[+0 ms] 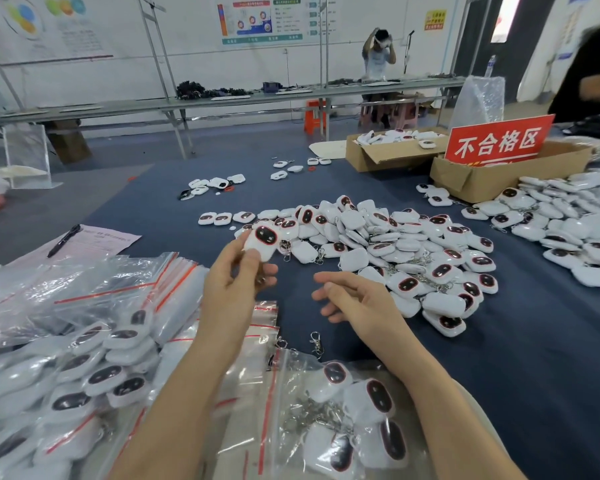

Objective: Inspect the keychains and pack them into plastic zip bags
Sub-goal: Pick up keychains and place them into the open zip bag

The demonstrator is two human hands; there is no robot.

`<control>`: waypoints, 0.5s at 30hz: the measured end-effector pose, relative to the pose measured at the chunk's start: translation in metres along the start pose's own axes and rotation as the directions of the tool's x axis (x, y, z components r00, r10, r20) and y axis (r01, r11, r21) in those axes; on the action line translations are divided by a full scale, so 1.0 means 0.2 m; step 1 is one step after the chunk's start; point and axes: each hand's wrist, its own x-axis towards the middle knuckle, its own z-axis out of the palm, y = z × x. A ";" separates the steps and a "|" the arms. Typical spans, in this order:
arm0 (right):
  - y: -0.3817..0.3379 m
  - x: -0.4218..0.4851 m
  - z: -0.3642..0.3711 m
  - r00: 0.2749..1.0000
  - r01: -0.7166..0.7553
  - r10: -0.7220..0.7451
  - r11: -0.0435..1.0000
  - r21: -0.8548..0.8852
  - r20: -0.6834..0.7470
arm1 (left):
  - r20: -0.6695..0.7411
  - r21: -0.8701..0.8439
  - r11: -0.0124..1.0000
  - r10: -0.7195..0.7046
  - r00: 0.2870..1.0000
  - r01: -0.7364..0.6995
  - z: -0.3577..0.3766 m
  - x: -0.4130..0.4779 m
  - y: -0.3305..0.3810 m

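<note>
My left hand (pixel 234 282) pinches a white keychain (pixel 264 242) with a dark red-rimmed face, held up above the blue table. My right hand (pixel 354 301) hovers just to its right with loosely curled fingers and holds nothing. A big heap of loose keychains (pixel 395 251) lies beyond both hands. A zip bag (pixel 326 420) holding several keychains lies under my right forearm. Empty zip bags with red strips (pixel 94 289) are stacked at the left, and filled bags (pixel 66 382) lie below them.
Another heap of keychains (pixel 575 233) lies at the right. Two cardboard boxes (pixel 388 152) (pixel 482 174) stand at the back right, one with a red sign (pixel 497 140). A paper with a pen (pixel 63 240) lies at the left. People are at the back and the right edge.
</note>
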 end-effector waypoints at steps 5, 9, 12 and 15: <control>-0.14 -0.06 -0.01 0.997 0.070 -0.071 0.990 -0.122 -0.005 | 0.083 0.142 0.982 -0.133 0.988 0.121 -0.18 -0.09 0.20; -0.22 -0.14 0.03 0.991 0.121 -0.105 0.961 -0.249 0.077 | 0.245 0.447 0.854 -0.402 0.882 0.265 -0.33 -0.24 0.27; -0.22 -0.17 0.09 0.954 0.190 -0.042 0.852 -0.488 0.298 | 0.247 0.571 0.765 -0.504 0.827 0.296 -0.39 -0.36 0.29; -0.21 -0.16 0.12 0.863 0.291 0.073 0.737 -0.610 0.499 | 0.287 0.586 0.728 -0.596 0.750 0.355 -0.37 -0.45 0.31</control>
